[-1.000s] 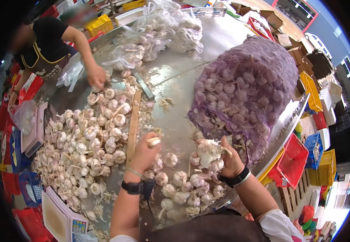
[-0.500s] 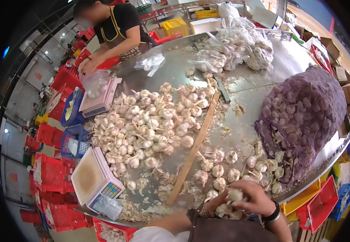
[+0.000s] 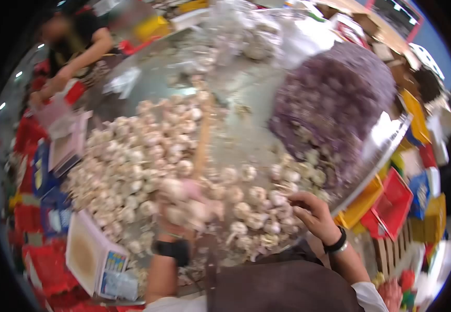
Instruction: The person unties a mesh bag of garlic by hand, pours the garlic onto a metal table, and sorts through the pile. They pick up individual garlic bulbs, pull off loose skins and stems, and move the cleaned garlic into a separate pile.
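Note:
My left hand (image 3: pixel 172 224), smeared by motion, is over the near edge of the big garlic pile (image 3: pixel 132 156), by the wooden strip (image 3: pixel 203 138). Several garlic bulbs (image 3: pixel 179 205) are in its grasp; the fingers are mostly hidden behind them. A dark band circles that wrist. At the right, my right hand (image 3: pixel 316 216) has its thumb and fingers apart with nothing between them. It is beside a smaller group of garlic bulbs (image 3: pixel 256 208) that lies on the metal table in front of me.
A purple mesh sack (image 3: pixel 334 99) of garlic lies at the right, its mouth towards me. Scales (image 3: pixel 87 255) stand at the left edge, with blue baskets (image 3: pixel 54 208) beyond. Bagged garlic (image 3: pixel 246 31) is at the back. Another person (image 3: pixel 80 52) works at the far left.
My hands were together in front of my apron around garlic bulbs. The left has swung left with bulbs to the pile; the right has parted from it towards the smaller group. The view has shifted.

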Demonstrator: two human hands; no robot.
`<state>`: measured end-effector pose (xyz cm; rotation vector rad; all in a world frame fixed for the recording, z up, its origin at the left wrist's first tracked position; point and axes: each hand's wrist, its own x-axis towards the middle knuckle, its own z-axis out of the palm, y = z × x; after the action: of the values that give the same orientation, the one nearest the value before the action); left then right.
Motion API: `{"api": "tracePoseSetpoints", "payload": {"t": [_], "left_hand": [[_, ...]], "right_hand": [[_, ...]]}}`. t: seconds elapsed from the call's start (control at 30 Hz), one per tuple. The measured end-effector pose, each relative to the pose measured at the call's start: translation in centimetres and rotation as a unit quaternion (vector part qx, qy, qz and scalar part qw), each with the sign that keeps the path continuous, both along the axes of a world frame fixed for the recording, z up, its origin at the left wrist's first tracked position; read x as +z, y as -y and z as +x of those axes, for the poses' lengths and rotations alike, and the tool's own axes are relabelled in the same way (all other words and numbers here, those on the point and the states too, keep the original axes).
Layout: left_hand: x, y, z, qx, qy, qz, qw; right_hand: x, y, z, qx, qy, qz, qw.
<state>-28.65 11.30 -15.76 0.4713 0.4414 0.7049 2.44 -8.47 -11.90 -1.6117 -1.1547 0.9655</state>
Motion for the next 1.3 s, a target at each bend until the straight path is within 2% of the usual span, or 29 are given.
{"api": "tracePoseSetpoints", "payload": {"t": [0.03,0.07,0.1,0.13,0.2,0.23,0.27,0.3,0.37,0.4,0.43,0.47,0.5,0.53,0.6,0.67,0.73,0.8,0.83,0.87,0.9,0.93,0.97,1.03,1.1,1.17,1.23,1.27,1.3], "left_hand": [[-0.1,-3.4,-1.6,0.080,0.021,0.027,0.996],[-4.6,-8.4,-7.7,0.139,-0.008,0.065,0.988],[-4.2,-11.2,-9.9,0.238,-0.208,0.235,0.919],[-2.4,-12.8,-11.0,0.321,-0.392,0.387,0.770],[1.6,-15.4,-10.3,0.459,-0.365,0.095,0.804],[0.2,-16.7,-10.3,0.455,-0.364,0.092,0.808],[-1.9,-17.9,-10.3,0.457,-0.491,0.284,0.685],[-3.0,-18.6,-10.1,0.428,-0.584,0.458,0.515],[-1.0,-11.2,1.2,0.296,-0.452,0.359,0.761],[-1.9,-8.2,4.6,0.178,-0.439,0.493,0.730],[1.1,-4.0,8.8,0.014,-0.522,0.437,0.733],[-0.3,-1.1,11.6,0.027,-0.430,0.623,0.653],[-2.5,0.3,14.0,-0.056,-0.358,0.746,0.559],[-2.1,2.9,16.4,-0.184,-0.431,0.736,0.488],[-4.5,6.1,18.4,-0.147,-0.406,0.743,0.510],[-4.8,6.8,19.2,-0.149,-0.435,0.734,0.501],[-4.7,6.8,19.5,-0.151,-0.462,0.724,0.490],[-4.3,5.5,19.3,-0.239,-0.474,0.681,0.505],[-4.2,5.1,18.8,-0.242,-0.471,0.681,0.505],[-4.2,4.6,17.9,-0.211,-0.449,0.635,0.592],[-4.4,4.1,16.9,-0.178,-0.423,0.581,0.672],[-5.6,3.5,15.7,-0.151,-0.457,0.532,0.697],[-6.0,2.2,14.7,-0.163,-0.408,0.404,0.802],[-4.8,0.2,13.0,-0.121,-0.291,0.213,0.925],[-2.0,-0.5,12.2,-0.052,-0.155,0.005,0.987],[-1.6,-1.0,12.2,-0.066,-0.132,0.007,0.989],[-1.7,-1.7,13.5,-0.081,-0.108,0.012,0.991],[-2.1,-1.8,15.4,-0.189,-0.273,0.202,0.922],[-2.2,-1.5,17.2,-0.282,-0.415,0.376,0.779]], "right_hand": [[0.4,0.8,0.7,-0.021,0.021,-0.010,1.000],[0.4,1.7,1.4,-0.040,0.045,-0.022,0.998],[0.3,2.3,2.1,-0.053,0.066,-0.032,0.996],[0.1,2.9,2.9,-0.062,0.074,-0.038,0.995],[-0.6,3.7,4.1,-0.115,0.124,-0.091,0.981],[-1.1,3.7,4.8,-0.119,0.127,-0.096,0.980],[-1.8,3.4,5.5,-0.119,0.182,-0.083,0.973],[-2.3,2.9,6.3,-0.117,0.234,-0.071,0.963],[-2.4,0.1,6.9,-0.066,0.273,-0.082,0.956],[-2.2,-1.7,6.9,-0.039,0.289,-0.099,0.951],[-2.7,-3.4,7.0,-0.003,0.319,-0.092,0.943],[-3.5,-4.9,7.2,0.034,0.348,-0.085,0.933],[-4.8,-6.1,7.3,0.034,0.345,-0.087,0.934],[-6.2,-7.2,7.4,0.069,0.379,-0.122,0.915],[-6.7,-8.7,7.2,0.105,0.407,-0.158,0.893],[-5.9,-9.5,6.9,0.188,0.439,-0.208,0.854],[-6.8,-9.8,7.2,0.171,0.421,-0.215,0.865],[-6.6,-10.0,8.0,0.151,0.406,-0.222,0.874],[-5.3,-9.9,8.5,0.096,0.312,-0.225,0.918],[-4.1,-9.6,8.9,0.041,0.214,-0.227,0.949],[-3.5,-8.8,9.5,-0.032,0.052,-0.206,0.977],[-2.1,-7.8,10.3,-0.043,-0.075,-0.169,0.982],[-0.8,-6.7,11.2,-0.054,-0.200,-0.129,0.970],[-0.5,-4.5,11.8,-0.099,-0.367,-0.011,0.925],[0.3,-2.3,12.3,-0.090,-0.453,0.054,0.886],[-0.5,-1.3,12.3,-0.084,-0.498,0.102,0.857],[-0.9,-0.6,11.4,-0.091,-0.498,0.095,0.857],[-1.0,-0.3,11.1,-0.098,-0.495,0.087,0.859],[-1.1,-0.3,10.7,-0.099,-0.495,0.088,0.859]]}}
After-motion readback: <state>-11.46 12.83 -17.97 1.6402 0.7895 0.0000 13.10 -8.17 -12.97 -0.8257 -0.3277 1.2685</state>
